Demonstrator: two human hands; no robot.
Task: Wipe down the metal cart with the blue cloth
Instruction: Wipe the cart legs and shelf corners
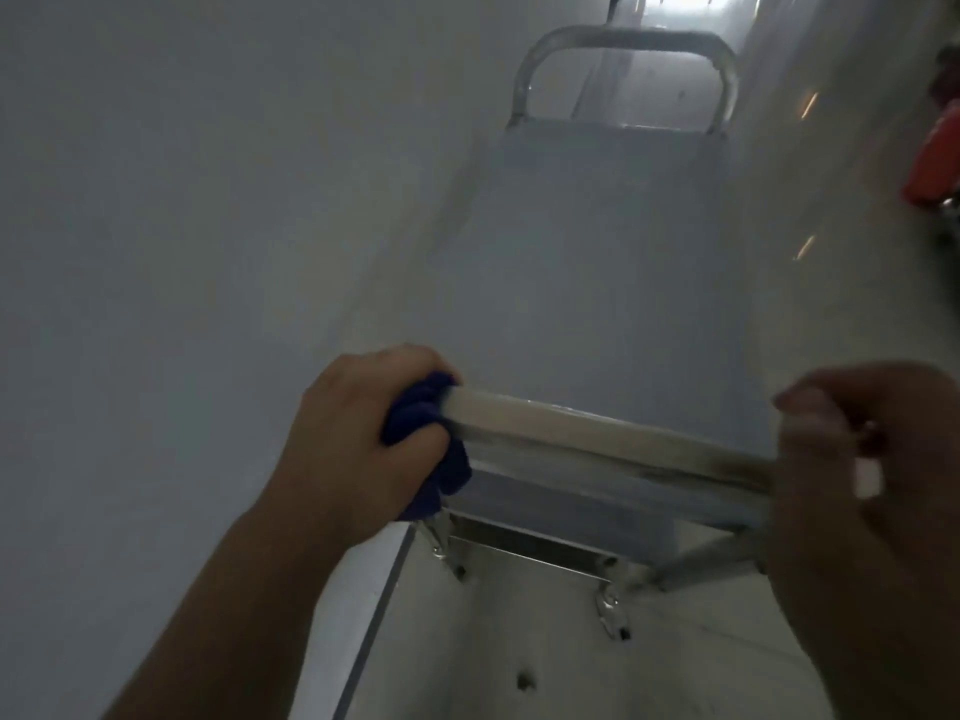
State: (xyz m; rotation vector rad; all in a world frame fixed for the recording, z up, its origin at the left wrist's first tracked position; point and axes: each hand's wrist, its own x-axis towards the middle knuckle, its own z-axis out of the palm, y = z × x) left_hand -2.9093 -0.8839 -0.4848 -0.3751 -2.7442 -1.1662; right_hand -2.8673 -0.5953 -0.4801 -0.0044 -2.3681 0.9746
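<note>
Left hand [358, 433] clamps blue cloth [421, 407] bunched round left end of near handle bar [597, 433] of metal cart [597, 252]; right hand [841, 433], blurred, looks curled round bar's right end; cloth soft, light, probably slides easily on smooth rigid steel, best kept wadded in palm; white wall [182, 200] close left, pale floor [519, 641] below.

Your single head-worn camera looks forward and steeply down from close above the near handle [597, 428] of the metal cart [597, 262], whose top runs away toward the far handle [623, 39].
</note>
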